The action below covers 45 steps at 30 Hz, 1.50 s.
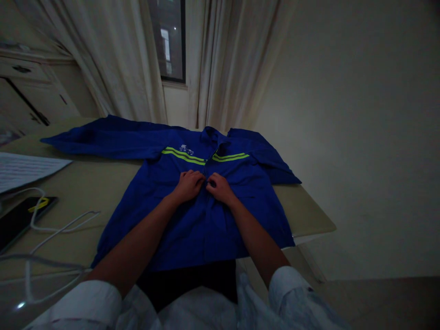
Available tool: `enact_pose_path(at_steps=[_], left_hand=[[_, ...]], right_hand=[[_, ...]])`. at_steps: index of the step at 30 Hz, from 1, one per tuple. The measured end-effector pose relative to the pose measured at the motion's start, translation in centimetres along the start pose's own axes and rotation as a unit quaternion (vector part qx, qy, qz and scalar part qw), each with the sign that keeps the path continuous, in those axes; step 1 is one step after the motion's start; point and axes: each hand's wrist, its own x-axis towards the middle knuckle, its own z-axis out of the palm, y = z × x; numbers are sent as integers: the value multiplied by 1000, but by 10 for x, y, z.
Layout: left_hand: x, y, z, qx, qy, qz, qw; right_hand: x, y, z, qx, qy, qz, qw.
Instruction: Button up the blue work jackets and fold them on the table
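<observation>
A blue work jacket (178,247) lies spread front side up, collar away from me, sleeves out to both sides. Yellow-green stripes cross its chest, and a small white print sits above the left stripe. At the middle of the front opening, just below the stripes, my left hand (189,184) is closed on the placket edge with fingers bent. Close beside it my right hand (219,187) pinches the placket from the other side. The fingertips nearly meet; any button between them is too small and dark to make out.
The jacket rests on a yellowish table (309,213). At left are a printed paper sheet (27,169), a dark phone or tablet (20,220) and a looping white cable (65,229). Behind stand curtains (233,59), a window and a cabinet (34,87); a wall rises at right.
</observation>
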Motion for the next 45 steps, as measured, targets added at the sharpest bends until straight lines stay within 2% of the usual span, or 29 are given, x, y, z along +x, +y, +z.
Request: enact_pose_path(at_steps=[4, 11, 18, 23, 26, 28, 29, 30, 32, 33, 35, 37, 40, 43, 45], left_hand=[[-3, -1, 1, 0, -21, 10, 1000], [-1, -2, 4, -12, -59, -7, 998], [2, 2, 7, -37, -44, -29, 998], [4, 3, 2, -69, -25, -71, 995], [2, 2, -7, -81, -5, -92, 992], [-4, 4, -10, -54, 16, -80, 995], [-8, 6, -10, -31, 24, -63, 997], [-13, 8, -9, -6, 27, -39, 999], [-20, 13, -6, 34, 18, 13, 999], [-22, 16, -4, 45, 9, 34, 998], [-25, 22, -3, 53, -3, 58, 997], [-28, 28, -3, 50, 1, 65, 997], [-40, 36, -7, 32, 11, 92, 995], [-57, 41, -12, -11, -23, 116, 993], [-66, 39, -14, -40, -47, 107, 992]], right_hand=[[-1, 4, -3, -19, -9, 6, 1000], [-4, 0, -4, -58, 16, 51, 997], [-5, -9, 3, -101, 76, 119, 985], [1, 5, 0, -46, 51, 76, 995], [1, 4, -9, -26, 98, 90, 991], [-5, -6, -18, -40, 130, 61, 989], [-11, -14, -22, -52, 122, 29, 991], [-20, -22, -24, -64, 96, -7, 993], [-42, -39, -25, -83, 7, -56, 995], [-55, -46, -23, -90, -35, -58, 994], [-79, -55, -16, -103, -60, -19, 993], [-96, -57, -9, -101, -30, 26, 994], [-107, -54, -5, -54, 27, 58, 997], [-107, -53, -6, -37, 60, 72, 995], [-108, -55, -5, -65, 67, 82, 992]])
